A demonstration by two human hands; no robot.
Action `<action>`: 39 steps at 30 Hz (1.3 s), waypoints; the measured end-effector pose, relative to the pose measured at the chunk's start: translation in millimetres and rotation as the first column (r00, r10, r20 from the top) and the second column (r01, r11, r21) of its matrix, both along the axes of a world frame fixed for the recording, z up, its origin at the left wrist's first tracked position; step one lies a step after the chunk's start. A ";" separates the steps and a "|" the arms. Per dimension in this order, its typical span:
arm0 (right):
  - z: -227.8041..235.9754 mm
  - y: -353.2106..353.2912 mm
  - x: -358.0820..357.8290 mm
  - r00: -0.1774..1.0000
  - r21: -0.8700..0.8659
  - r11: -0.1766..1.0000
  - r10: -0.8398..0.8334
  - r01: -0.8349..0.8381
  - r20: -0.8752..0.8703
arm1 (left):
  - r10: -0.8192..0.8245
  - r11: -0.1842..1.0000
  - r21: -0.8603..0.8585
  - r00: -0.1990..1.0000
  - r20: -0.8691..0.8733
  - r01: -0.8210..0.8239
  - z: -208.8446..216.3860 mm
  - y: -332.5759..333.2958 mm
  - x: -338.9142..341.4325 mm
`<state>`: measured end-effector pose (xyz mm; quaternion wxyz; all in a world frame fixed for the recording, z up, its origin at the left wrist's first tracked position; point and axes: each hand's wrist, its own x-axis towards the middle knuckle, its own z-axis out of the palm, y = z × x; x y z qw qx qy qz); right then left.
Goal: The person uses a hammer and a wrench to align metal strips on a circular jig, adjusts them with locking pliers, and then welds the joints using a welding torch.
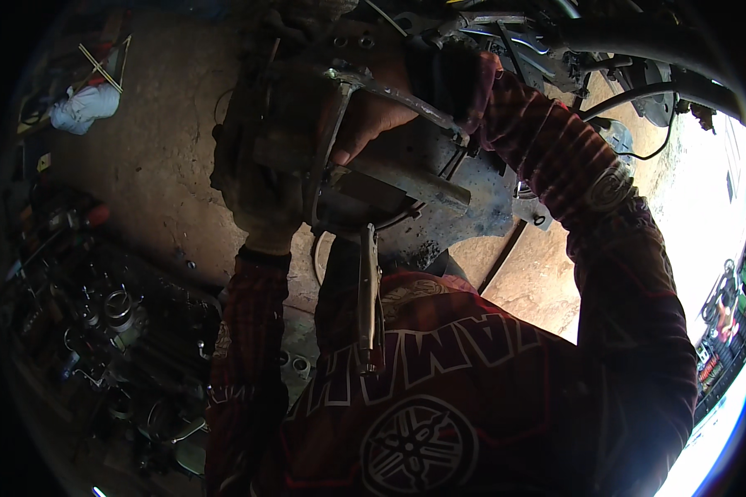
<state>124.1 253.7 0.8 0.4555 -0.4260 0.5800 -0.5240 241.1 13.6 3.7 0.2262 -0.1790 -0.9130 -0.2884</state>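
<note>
My right hand [371, 124] reaches in from the right behind a curved metal frame [327, 137]. Its thumb points down beside the end of a flat metal bar [414, 180]; the other fingers are lost in shadow, and what they hold does not show. On the left, my left hand [267, 217], dark and seemingly gloved, is at the frame's left side against a dark metal part. Its fingers are hidden. A long-handled metal tool, perhaps locking pliers [368, 290], hangs upright from the frame's near edge. Under the bar lies a worn metal plate [477, 199].
Wrenches [526, 40] and thick dark tubes [638, 35] crowd the far right. Dark engine parts [120, 311] are heaped at the lower left. A white bundle [84, 108] with thin sticks lies on the brown earth floor [170, 141]. Bright light enters at right.
</note>
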 end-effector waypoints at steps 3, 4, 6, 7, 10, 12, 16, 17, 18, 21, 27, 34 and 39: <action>-1.5 -5.7 -3.2 1.000 -0.006 1.000 -0.009 0.009 -0.011 | -0.014 0.998 0.064 0.995 0.094 0.008 1.7 1.7 -0.8; -2.0 -6.5 -5.0 1.000 -0.009 1.000 -0.011 0.011 -0.015 | -0.007 0.999 0.048 0.998 0.066 0.004 1.6 2.6 -1.2; -3.4 -6.8 -6.2 1.000 -0.006 1.000 -0.016 0.015 -0.019 | -0.004 0.999 0.035 0.999 0.042 0.003 2.4 4.7 -1.9; -3.9 -5.0 -6.5 1.000 -0.002 1.000 -0.012 0.012 -0.018 | -0.007 1.000 0.022 0.999 0.043 0.006 3.5 5.5 -1.4; 0.2 -0.9 -2.7 1.000 0.010 1.000 0.007 -0.007 -0.024 | -0.017 0.999 0.029 0.999 0.052 0.015 2.2 2.4 -1.9; 2.4 4.2 -3.6 1.000 0.015 1.000 0.010 -0.009 -0.025 | -0.029 0.998 0.053 0.998 0.060 0.026 1.3 1.5 -1.9; 2.8 6.3 -3.5 0.999 0.016 1.000 0.016 -0.016 -0.029 | 0.008 0.999 0.044 0.994 0.112 -0.013 -1.8 0.4 2.0; 2.4 2.9 -1.7 0.999 0.014 1.000 0.022 -0.021 -0.026 | 0.019 1.000 0.022 0.993 0.120 -0.022 -0.8 -1.0 3.9; 1.9 1.8 -1.5 0.999 0.009 1.000 0.025 -0.025 -0.027 | 0.029 1.000 0.001 0.991 0.127 -0.030 0.5 -1.8 5.3; 1.8 -0.4 -2.1 0.999 0.007 0.999 0.034 -0.033 -0.030 | 0.044 0.999 -0.009 0.991 0.129 -0.043 -1.7 -3.6 6.6; 1.0 -1.4 -4.2 0.999 0.006 0.999 0.042 -0.042 -0.033 | 0.097 0.994 0.025 0.977 0.188 -0.104 -13.8 -6.8 15.1; 2.5 6.4 -20.3 0.986 -0.015 0.998 -0.066 0.065 -0.156 | 0.101 0.993 0.043 0.970 0.219 -0.113 -11.8 -5.4 14.4; 9.6 31.8 -44.5 0.284 -0.086 0.823 -0.290 0.562 -0.914 | 0.058 0.998 0.011 0.997 0.048 -0.059 -9.1 -1.9 4.6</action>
